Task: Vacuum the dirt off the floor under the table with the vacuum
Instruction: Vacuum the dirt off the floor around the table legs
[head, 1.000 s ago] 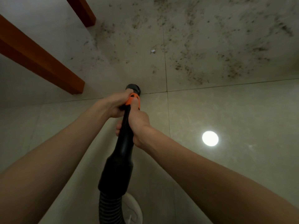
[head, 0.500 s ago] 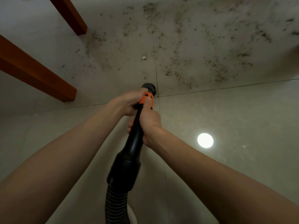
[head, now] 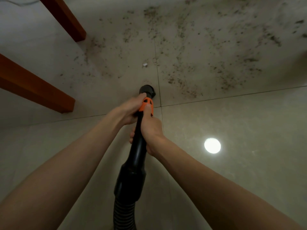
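I hold a black vacuum wand (head: 138, 146) with an orange collar (head: 147, 105) and a ribbed hose (head: 123, 214) running down to the bottom edge. My left hand (head: 128, 112) grips the wand near the collar. My right hand (head: 150, 130) grips it just below, thumb on the orange part. The black nozzle tip (head: 146, 90) points at the tiled floor, close to a tile joint. Dark dirt specks (head: 182, 80) spread over the floor ahead and to the right. A small white scrap (head: 145, 64) lies beyond the nozzle.
Two brown wooden table legs stand at the left, one near (head: 38, 92) and one farther back (head: 66, 17). A bright round light reflection (head: 212, 145) shows on the glossy tile at the right. A cable (head: 21, 1) lies at the top left corner.
The nozzle has moved forward and to the right toward the dirt. Both hands have kept their grip on the wand.
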Available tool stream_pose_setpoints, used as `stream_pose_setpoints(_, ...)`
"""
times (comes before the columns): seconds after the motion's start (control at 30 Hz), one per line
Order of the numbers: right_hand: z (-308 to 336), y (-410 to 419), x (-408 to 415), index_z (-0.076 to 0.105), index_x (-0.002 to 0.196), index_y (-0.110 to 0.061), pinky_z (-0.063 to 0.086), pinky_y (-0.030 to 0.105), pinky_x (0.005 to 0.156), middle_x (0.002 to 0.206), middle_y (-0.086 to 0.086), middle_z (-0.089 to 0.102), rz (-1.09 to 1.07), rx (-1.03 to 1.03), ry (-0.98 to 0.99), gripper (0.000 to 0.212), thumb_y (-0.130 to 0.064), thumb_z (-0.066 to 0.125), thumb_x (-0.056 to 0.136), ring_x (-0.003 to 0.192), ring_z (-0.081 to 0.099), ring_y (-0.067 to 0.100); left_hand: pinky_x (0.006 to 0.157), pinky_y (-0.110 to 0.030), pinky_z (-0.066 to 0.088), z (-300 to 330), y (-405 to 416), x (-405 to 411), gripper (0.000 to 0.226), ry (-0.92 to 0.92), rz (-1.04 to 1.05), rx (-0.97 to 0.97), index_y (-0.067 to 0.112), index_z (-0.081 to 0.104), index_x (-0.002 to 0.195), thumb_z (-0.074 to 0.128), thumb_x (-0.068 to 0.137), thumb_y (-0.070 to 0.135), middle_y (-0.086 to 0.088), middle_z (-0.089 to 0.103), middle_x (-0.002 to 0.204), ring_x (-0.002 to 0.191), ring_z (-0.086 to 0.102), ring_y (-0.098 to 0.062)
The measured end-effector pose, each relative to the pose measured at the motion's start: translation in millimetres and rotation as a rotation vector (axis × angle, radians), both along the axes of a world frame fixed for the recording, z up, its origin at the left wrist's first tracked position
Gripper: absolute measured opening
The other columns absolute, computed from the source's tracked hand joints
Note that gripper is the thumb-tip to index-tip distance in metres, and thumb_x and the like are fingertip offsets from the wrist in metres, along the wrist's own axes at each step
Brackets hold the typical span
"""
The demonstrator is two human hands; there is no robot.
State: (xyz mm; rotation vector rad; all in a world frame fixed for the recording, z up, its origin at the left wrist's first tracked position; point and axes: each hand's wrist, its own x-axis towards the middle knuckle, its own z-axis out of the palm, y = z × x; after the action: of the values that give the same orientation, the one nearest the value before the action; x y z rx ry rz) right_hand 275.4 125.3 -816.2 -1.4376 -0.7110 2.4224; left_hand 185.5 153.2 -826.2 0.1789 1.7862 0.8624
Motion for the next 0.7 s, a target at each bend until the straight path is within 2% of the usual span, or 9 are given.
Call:
stream_pose_setpoints(0.1, -4.5, 4.0, -1.9, 0.056, 0.107, -0.002, 0.045, 0.024, 0.039, 0.05, 0.007, 0.049, 0.015, 0.028, 0.002, 0.056, -0.053, 0.036, 0.097, 0.038, 0.05, 0.016, 0.042, -0.017, 0.042, -4.8, 1.9, -5.3, 0.033, -0.011, 0.011, 0.03, 0.009, 0.051, 0.082, 0.04, 0.1, 0.035, -0.004, 0.046, 0.066, 0.054, 0.046, -0.012)
stream_pose_setpoints(0.17, -7.7, 7.5, -3.4, 0.057, 0.106, -0.001, 0.045, 0.024, 0.04, 0.048, 0.007, 0.049, 0.022, 0.039, -0.004, 0.057, -0.054, 0.036, 0.097, 0.037, 0.05, 0.016, 0.04, -0.014, 0.042, -8.1, 3.1, -7.7, 0.034, -0.012, 0.003, 0.057, 0.009, 0.051, 0.083, 0.041, 0.1, 0.036, -0.004, 0.047, 0.064, 0.048, 0.05, -0.011)
stream_pose_setpoints(0.23, -10.3, 11.8, -5.0, 0.057, 0.104, -0.001, 0.044, 0.025, 0.04, 0.046, 0.006, 0.048, 0.027, 0.041, -0.006, 0.059, -0.055, 0.035, 0.097, 0.037, 0.05, 0.017, 0.042, -0.015, 0.043, -10.7, 4.8, -9.6, 0.034, -0.018, -0.009, 0.077, 0.008, 0.052, 0.083, 0.042, 0.099, 0.037, -0.003, 0.047, 0.063, 0.044, 0.05, -0.008)
stream_pose_setpoints(0.4, -15.4, 24.5, -9.5, 0.056, 0.101, 0.003, 0.046, 0.025, 0.04, 0.045, 0.009, 0.049, 0.046, 0.029, 0.016, 0.064, -0.057, 0.034, 0.096, 0.037, 0.05, 0.019, 0.06, -0.022, 0.042, -17.9, 12.4, -17.7, 0.034, -0.028, -0.005, 0.11, 0.009, 0.053, 0.088, 0.043, 0.098, 0.039, -0.003, 0.048, 0.07, 0.061, 0.047, -0.011)
stream_pose_setpoints(0.53, -18.7, 34.2, -17.3, 0.058, 0.09, 0.0, 0.046, 0.027, 0.043, 0.046, 0.007, 0.05, 0.075, 0.051, 0.013, 0.064, -0.059, 0.034, 0.096, 0.039, 0.051, 0.019, 0.061, -0.023, 0.043, -14.9, 22.6, -22.7, 0.035, -0.008, 0.004, 0.1, 0.009, 0.053, 0.084, 0.043, 0.098, 0.039, -0.003, 0.049, 0.071, 0.062, 0.048, -0.013)
stream_pose_setpoints(0.7, -20.2, 53.7, -33.0, 0.058, 0.105, 0.004, 0.045, 0.023, 0.039, 0.048, 0.008, 0.051, 0.079, 0.088, -0.012, 0.07, -0.06, 0.033, 0.095, 0.036, 0.051, 0.017, 0.053, -0.021, 0.044, -6.7, 42.8, -25.1, 0.034, 0.035, 0.049, 0.107, 0.011, 0.049, 0.082, 0.039, 0.1, 0.037, -0.004, 0.05, 0.073, 0.063, 0.05, -0.012)
